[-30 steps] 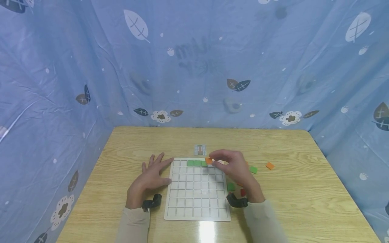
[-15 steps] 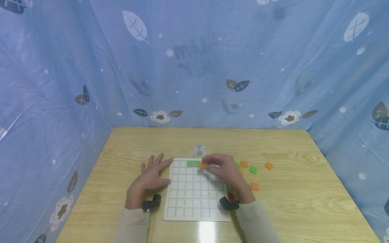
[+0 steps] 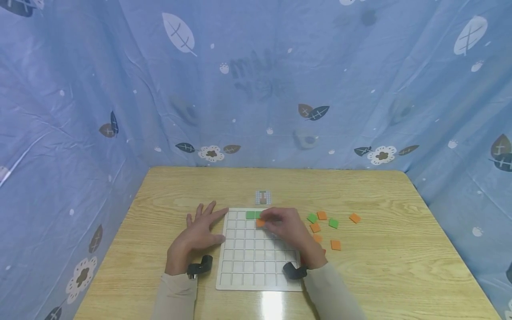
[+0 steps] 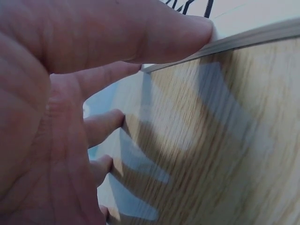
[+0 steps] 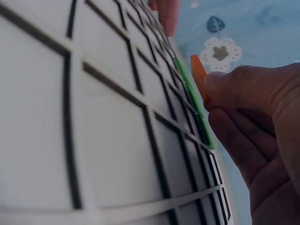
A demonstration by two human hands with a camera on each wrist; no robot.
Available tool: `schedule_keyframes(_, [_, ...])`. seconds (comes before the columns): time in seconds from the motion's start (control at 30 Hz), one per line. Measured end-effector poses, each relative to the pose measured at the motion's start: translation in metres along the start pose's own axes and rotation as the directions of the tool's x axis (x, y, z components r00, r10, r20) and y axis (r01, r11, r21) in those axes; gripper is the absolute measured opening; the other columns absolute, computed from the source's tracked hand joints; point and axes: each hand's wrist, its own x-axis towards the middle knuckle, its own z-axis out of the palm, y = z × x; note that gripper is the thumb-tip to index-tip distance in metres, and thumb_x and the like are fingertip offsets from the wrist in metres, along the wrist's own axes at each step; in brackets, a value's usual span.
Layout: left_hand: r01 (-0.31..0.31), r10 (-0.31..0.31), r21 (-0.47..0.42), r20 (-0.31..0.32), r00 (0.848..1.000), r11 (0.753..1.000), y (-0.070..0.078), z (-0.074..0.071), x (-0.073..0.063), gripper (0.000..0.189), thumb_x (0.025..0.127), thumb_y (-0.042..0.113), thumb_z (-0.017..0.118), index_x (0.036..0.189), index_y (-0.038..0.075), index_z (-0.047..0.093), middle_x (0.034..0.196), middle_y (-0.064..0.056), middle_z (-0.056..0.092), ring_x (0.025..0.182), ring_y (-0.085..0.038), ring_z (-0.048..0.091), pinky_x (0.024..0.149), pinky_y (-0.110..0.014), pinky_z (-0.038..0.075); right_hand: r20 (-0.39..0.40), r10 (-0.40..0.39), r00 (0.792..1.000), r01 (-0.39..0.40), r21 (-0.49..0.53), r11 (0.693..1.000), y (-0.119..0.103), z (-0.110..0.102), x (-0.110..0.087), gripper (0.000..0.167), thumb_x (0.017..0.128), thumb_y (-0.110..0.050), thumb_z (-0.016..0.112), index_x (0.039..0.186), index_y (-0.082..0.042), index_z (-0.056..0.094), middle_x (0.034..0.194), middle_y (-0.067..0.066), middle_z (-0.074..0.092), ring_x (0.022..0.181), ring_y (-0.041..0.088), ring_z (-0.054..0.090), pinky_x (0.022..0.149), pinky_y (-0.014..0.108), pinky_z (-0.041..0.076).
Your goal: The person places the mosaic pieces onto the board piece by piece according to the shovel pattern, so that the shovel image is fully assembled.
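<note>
A white grid board [image 3: 244, 255] lies on the table, with green square tiles [image 3: 250, 215] set side by side in its far row. My right hand [image 3: 285, 226] pinches an orange tile [image 3: 260, 223] by its edge, just over the second row. In the right wrist view the orange tile [image 5: 198, 77] stands tilted between thumb and fingers, near the green tiles [image 5: 187, 86]. My left hand [image 3: 200, 233] rests at the board's left side, fingers spread. In the left wrist view the thumb [image 4: 183, 40] touches the board's edge, and the other fingertips rest on the wood.
Loose orange tiles [image 3: 336, 245] and green tiles [image 3: 334, 223] lie scattered right of the board. A small printed pattern card [image 3: 263, 198] lies beyond the board's far edge. Blue patterned curtain [image 3: 256, 89] hangs behind and beside the wooden table [image 3: 400, 266].
My right hand has moved left and nearer with the orange tile, from the right end of the green row to over the second row. The left hand has stayed in place.
</note>
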Motion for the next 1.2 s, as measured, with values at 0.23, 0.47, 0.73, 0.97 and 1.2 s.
schedule_keyframes(0.23, [-0.002, 0.002, 0.002, -0.001, 1.000, 1.000, 0.000, 0.000, 0.001, 0.089, 0.087, 0.016, 0.084, 0.168, 0.022, 0.047, 0.184, -0.022, 0.010, 0.167, -0.056, -0.009, 0.122, -0.085, -0.014, 0.008, -0.008, 1.000, 0.009, -0.084, 0.996, -0.001, 0.004, 0.000, 0.026, 0.091, -0.004, 0.085, 0.116, -0.009, 0.084, 0.117, 0.003, 0.084, 0.115, 0.023, 0.079, 0.102, 0.044, 0.063])
schedule_keyframes(0.47, [0.007, -0.007, 0.012, -0.015, 1.000, 1.000, 0.001, 0.000, 0.001, 0.089, 0.086, 0.017, 0.084, 0.167, 0.022, 0.048, 0.184, -0.022, 0.013, 0.167, -0.056, -0.008, 0.123, -0.085, -0.013, 0.001, -0.061, 0.998, 0.060, -0.135, 0.989, -0.003, 0.007, 0.003, 0.023, 0.090, -0.002, 0.084, 0.112, -0.010, 0.085, 0.112, 0.002, 0.085, 0.109, 0.021, 0.080, 0.097, 0.042, 0.065])
schedule_keyframes(0.73, [0.012, -0.011, 0.025, -0.022, 1.000, 1.000, 0.000, 0.002, 0.001, 0.088, 0.087, 0.019, 0.084, 0.167, 0.023, 0.048, 0.183, -0.022, 0.014, 0.168, -0.056, -0.007, 0.124, -0.085, -0.011, 0.007, -0.065, 0.998, 0.065, -0.210, 0.976, -0.005, 0.011, 0.006, 0.023, 0.090, -0.002, 0.083, 0.110, -0.012, 0.084, 0.109, -0.001, 0.084, 0.106, 0.018, 0.079, 0.096, 0.042, 0.064])
schedule_keyframes(0.97, [0.012, -0.011, 0.023, -0.025, 1.000, 1.000, 0.000, 0.002, 0.001, 0.088, 0.087, 0.018, 0.085, 0.167, 0.022, 0.049, 0.183, -0.022, 0.014, 0.168, -0.055, -0.007, 0.124, -0.085, -0.011, 0.008, -0.052, 0.999, 0.052, -0.234, 0.971, -0.006, 0.011, 0.004, 0.024, 0.091, -0.003, 0.084, 0.113, -0.012, 0.084, 0.111, 0.000, 0.085, 0.110, 0.020, 0.080, 0.099, 0.043, 0.064])
schedule_keyframes(1.2, [0.015, -0.015, 0.020, -0.028, 0.999, 1.000, 0.001, 0.002, 0.001, 0.088, 0.087, 0.017, 0.085, 0.167, 0.021, 0.049, 0.183, -0.022, 0.014, 0.168, -0.055, -0.007, 0.124, -0.085, -0.011, -0.008, -0.087, 0.996, 0.083, -0.252, 0.964, -0.006, 0.012, 0.004, 0.024, 0.089, -0.003, 0.085, 0.112, -0.012, 0.084, 0.110, 0.000, 0.085, 0.107, 0.019, 0.080, 0.096, 0.043, 0.065])
